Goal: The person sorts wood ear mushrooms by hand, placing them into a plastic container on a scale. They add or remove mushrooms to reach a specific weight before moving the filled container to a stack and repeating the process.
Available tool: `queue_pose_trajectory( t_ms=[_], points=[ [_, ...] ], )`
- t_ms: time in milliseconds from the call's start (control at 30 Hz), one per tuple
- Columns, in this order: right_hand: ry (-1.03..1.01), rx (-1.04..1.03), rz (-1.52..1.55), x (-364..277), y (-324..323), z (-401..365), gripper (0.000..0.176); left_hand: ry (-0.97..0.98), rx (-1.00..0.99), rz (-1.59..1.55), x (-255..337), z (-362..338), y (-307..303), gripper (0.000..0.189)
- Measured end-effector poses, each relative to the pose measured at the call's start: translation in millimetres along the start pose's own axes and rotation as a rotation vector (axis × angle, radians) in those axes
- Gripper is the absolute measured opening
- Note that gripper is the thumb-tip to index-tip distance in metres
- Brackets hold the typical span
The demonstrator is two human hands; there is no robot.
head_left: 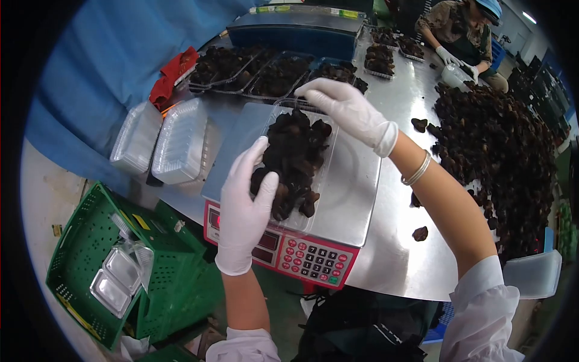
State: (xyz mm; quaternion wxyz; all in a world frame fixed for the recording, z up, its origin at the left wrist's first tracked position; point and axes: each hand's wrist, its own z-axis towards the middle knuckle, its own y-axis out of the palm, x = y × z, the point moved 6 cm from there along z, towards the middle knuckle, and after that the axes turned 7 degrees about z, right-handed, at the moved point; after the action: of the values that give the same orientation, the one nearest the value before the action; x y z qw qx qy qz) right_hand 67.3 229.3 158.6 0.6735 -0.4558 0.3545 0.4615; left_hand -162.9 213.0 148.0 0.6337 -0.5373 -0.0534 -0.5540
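Observation:
A clear plastic tray [324,171] filled with dark brown, mushroom-like pieces [291,145] rests on the metal plate of a red-fronted scale [310,259]. My left hand [245,202], in a white glove, lies along the tray's left side, thumb and fingers apart at the dark pieces. Above the tray's far end is my right hand [347,108], also gloved, its fingers stretched out to the left near the rim. Nothing shows in its grasp.
Stacked empty trays [180,142] stand left of the scale. Filled trays [277,75] line the back. A large dark heap [491,151] covers the right side. Green crates [99,241] are at lower left. Another person [461,36] works at the back right.

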Motion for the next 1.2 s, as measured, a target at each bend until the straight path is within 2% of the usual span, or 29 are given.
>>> queue_pose_trajectory(
  t_ms=[67, 133, 167, 267, 400, 467, 567, 600, 667, 733, 800, 833, 867, 933, 1000, 1133, 1200],
  points=[
    [0.001, 0.003, -0.014, 4.4, -9.9, -6.9, 0.037, -0.165, 0.035, -0.180, -6.2, -1.7, -4.3, 0.042],
    [-0.148, 0.085, -0.522, 16.0, -12.7, -13.7, 0.040, -0.152, 0.099, -0.183, -5.1, 0.4, -3.9, 0.039],
    [-0.139, 0.072, -0.514, 27.7, -8.8, -19.2, 0.047, -0.134, 0.079, -0.102, -2.3, 1.9, -2.5, 0.040],
    [0.077, 0.095, -0.517, 28.3, -5.5, -32.5, 0.048, -0.116, 0.038, -0.031, 1.6, 5.2, 2.2, 0.044],
    [0.060, 0.239, -0.621, 24.9, -15.9, -73.0, 0.050, 0.011, 0.049, -0.010, 12.0, 1.6, 0.5, 0.046],
    [0.003, 0.374, -0.709, 18.4, -25.2, -105.5, 0.044, 0.043, 0.066, -0.013, 21.0, -7.6, -1.6, 0.048],
    [0.105, 0.370, -0.578, 10.7, -34.8, -146.5, 0.044, 0.248, -0.079, 0.039, 48.2, -33.9, 8.0, 0.053],
    [0.118, 0.379, -0.580, 8.0, -34.8, -157.7, 0.044, 0.268, -0.101, 0.090, 49.3, -42.4, 15.2, 0.046],
    [0.091, 0.418, -0.580, -1.3, -35.3, -176.7, 0.042, 0.281, -0.071, 0.250, 45.6, -51.9, 22.6, 0.036],
    [0.071, 0.452, -0.626, -19.9, -33.7, -182.8, 0.039, 0.156, -0.017, 0.157, 26.7, -55.0, 24.2, 0.034],
    [-0.148, 0.313, -0.809, -39.6, -21.2, -183.8, 0.035, 0.061, 0.084, 0.108, 24.4, -56.6, 16.0, 0.034],
    [-0.168, 0.175, -0.798, -38.5, -12.8, -185.0, 0.031, 0.024, 0.069, 0.105, 23.7, -57.4, 14.8, 0.035],
    [-0.171, 0.182, -0.796, -42.7, -9.4, -185.7, 0.031, -0.012, 0.057, 0.101, 22.5, -58.1, 13.2, 0.036],
    [-0.187, -0.045, -0.761, -48.6, 12.9, -184.0, 0.027, 0.026, 0.058, 0.133, 18.7, -63.0, 16.4, 0.036],
    [-0.177, -0.030, -0.771, -45.7, 12.9, -188.1, 0.027, 0.060, 0.054, 0.167, 22.0, -65.7, 15.7, 0.037],
    [-0.189, 0.143, -0.629, -50.2, -22.7, -213.8, 0.028, 0.001, 0.169, 0.085, 30.1, -76.1, 8.3, 0.036],
    [-0.029, 0.352, -0.512, -43.1, -56.1, -239.2, 0.027, 0.084, 0.276, 0.137, 38.7, -89.1, 6.6, 0.036]
  ],
)
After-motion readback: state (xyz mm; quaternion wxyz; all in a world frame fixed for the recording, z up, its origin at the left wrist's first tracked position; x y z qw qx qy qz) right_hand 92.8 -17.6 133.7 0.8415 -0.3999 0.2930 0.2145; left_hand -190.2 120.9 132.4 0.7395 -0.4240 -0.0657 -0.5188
